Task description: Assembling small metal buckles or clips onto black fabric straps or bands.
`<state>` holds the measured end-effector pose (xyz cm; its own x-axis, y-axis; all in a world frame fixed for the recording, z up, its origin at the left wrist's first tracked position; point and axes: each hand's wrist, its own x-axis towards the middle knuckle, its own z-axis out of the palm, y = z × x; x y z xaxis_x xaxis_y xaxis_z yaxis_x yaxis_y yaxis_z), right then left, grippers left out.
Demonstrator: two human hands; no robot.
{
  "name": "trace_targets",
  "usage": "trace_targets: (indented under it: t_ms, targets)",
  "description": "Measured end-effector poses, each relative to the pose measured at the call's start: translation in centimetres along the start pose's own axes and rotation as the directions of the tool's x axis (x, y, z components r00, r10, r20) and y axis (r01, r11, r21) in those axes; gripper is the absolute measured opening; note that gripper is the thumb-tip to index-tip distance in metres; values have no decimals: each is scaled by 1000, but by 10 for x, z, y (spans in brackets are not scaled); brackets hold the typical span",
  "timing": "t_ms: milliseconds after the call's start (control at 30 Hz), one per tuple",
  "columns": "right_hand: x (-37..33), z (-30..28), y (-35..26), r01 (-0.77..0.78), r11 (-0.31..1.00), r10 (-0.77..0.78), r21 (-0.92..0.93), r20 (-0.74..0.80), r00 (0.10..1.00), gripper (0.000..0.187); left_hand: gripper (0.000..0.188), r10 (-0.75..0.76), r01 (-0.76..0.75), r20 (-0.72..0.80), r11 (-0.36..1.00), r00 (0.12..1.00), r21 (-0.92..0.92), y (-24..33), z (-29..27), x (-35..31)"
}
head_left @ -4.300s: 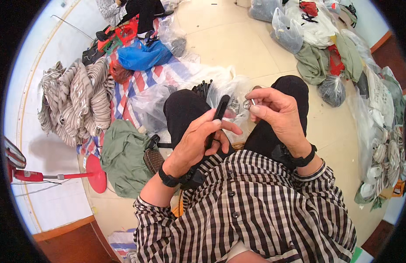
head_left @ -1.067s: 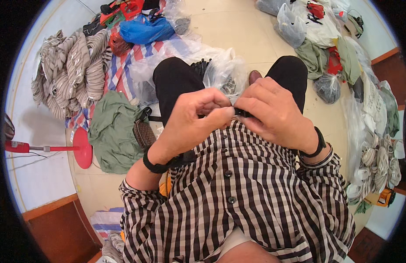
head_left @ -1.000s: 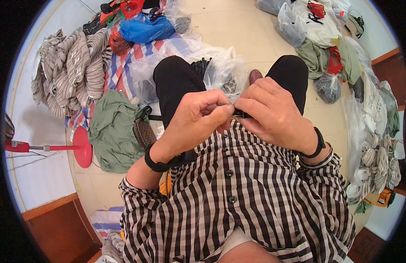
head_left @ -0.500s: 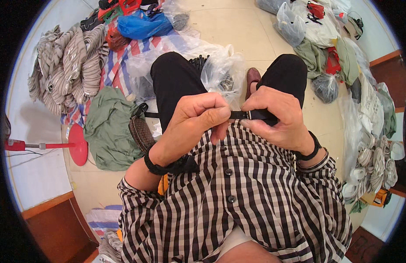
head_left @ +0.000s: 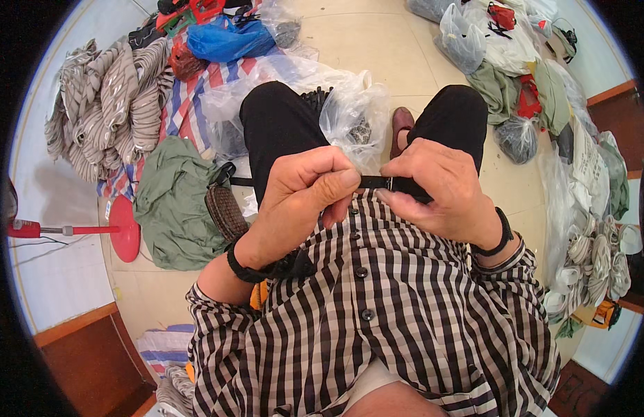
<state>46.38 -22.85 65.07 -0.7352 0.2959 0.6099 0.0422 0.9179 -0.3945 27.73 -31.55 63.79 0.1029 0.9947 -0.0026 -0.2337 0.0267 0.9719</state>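
Note:
Above my lap, my left hand (head_left: 304,191) is closed, thumb against curled fingers, pinching a narrow black strap (head_left: 371,182). My right hand (head_left: 439,182) grips the same strap between thumb and fingers, where a small shiny buckle (head_left: 389,183) sits at the fingertips. A short stretch of strap runs between the two hands. Beyond my left hand, a black band runs left toward a brown woven pouch (head_left: 226,212) lying against green cloth (head_left: 170,208). My right palm hides whatever lies behind the buckle.
Bundled striped straps (head_left: 113,104) are piled at the left, near a red round stand base (head_left: 125,228). A clear plastic bag (head_left: 357,118) with dark pieces lies past my knees. Blue bag (head_left: 228,40) at the back; filled bags (head_left: 518,139) and cloth crowd the right.
My right hand has shifted slightly left with the buckle. My left hand has moved very slightly left, still pinching the strap.

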Motion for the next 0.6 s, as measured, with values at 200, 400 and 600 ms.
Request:
trace_targets:
  t_ms: [200, 400, 600]
  targets:
    - [2, -5, -3, -96, 987, 94, 126, 24, 995, 23, 17, 0, 1, 37, 1000, 999, -32, 4, -2, 0]
    - [7, -14, -1, -125, 964, 113, 233, 62, 992, 22, 18, -36, 33, 156, 999, 987, 19, 12, -6, 10]
    - [12, -14, -3, -65, 979, 54, 195, 61, 997, 26, 20, -79, 53, 205, 990, 976, 130, 23, 5, 17]
